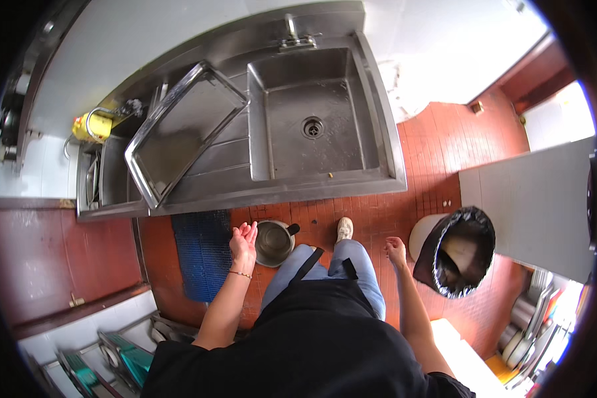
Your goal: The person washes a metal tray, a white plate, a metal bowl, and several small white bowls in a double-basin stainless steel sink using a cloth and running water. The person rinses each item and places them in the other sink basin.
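My left hand (244, 242) hangs palm up with its fingers loosely apart and nothing in it, over the left rim of a metal pot (273, 244) with a black handle on the floor. My right hand (395, 250) is empty, its fingers slightly curled, left of a bin (452, 253) lined with a black bag. In front of me stands a stainless steel sink (323, 114) with a tap (296, 40). A large metal tray (186, 132) lies at a slant on the drainboard (219, 159) to the basin's left.
A blue ribbed mat (201, 258) lies on the red tiled floor. Left of the tray are a smaller basin (117, 171) and a yellow container (92, 127). A grey-white panel (532, 209) stands at the right. Shelving with pans and dishes (522, 323) is at lower right; a rack with green items (129, 358) is at lower left.
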`<state>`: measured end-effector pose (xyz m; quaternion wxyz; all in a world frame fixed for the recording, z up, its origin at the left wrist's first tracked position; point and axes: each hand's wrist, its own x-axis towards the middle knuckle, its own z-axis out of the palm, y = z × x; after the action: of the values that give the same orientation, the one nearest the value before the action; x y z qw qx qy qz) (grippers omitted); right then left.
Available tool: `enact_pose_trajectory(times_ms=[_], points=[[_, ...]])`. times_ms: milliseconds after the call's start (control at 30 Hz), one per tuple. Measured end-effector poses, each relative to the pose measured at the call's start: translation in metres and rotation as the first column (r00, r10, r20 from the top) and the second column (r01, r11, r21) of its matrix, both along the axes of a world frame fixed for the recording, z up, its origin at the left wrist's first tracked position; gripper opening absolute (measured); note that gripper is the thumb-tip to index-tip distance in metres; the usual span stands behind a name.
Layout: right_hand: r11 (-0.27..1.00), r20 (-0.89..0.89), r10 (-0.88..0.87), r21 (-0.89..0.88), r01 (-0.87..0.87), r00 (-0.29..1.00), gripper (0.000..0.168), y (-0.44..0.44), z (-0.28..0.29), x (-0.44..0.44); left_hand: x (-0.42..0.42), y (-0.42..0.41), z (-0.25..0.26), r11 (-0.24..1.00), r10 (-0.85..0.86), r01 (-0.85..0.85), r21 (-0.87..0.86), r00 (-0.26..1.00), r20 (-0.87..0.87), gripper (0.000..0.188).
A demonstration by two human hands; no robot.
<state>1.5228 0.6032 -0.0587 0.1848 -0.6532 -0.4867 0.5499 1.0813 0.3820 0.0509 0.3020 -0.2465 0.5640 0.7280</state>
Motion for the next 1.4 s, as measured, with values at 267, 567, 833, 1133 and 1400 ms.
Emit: enact_pose_trajectory(times_ms=[267, 567, 833, 1133, 1400], points=[[0.883, 0.250, 0.466, -0.184, -0.431, 0.848, 0.044, 0.068, 0.002, -0.054, 0.014, -0.067, 0.004, 0.975, 0.221, -0.222, -0.017, 0.975, -0.025, 0.033], [0.793, -0.004, 0.593, -0.171, -0.585, 0.805, 0.017, 0.028, 0.017, -0.164, -0.223, -0.147, -0.022, 0.962, 0.257, -0.272, -0.029, 0.936, -0.239, 0.057], [0.738, -0.001, 0.659, -0.188, -0.648, 0.752, 0.017, -0.009, 0.029, -0.189, -0.365, -0.090, -0.065, 0.836, 0.450, -0.467, 0.288, 0.884, 0.126, 0.023], [0.746, 0.016, 0.643, -0.236, -0.622, 0.765, 0.019, -0.018, 0.046, -0.189, -0.377, -0.067, -0.055, 0.836, 0.368, -0.356, 0.418, 0.928, 0.054, 0.016], [0.681, -0.277, 0.605, -0.307, -0.665, 0.747, 0.024, 0.002, 0.090, -0.264, -0.289, -0.061, 0.050, 0.893, 0.365, -0.328, 0.309, 0.929, -0.068, 0.006]])
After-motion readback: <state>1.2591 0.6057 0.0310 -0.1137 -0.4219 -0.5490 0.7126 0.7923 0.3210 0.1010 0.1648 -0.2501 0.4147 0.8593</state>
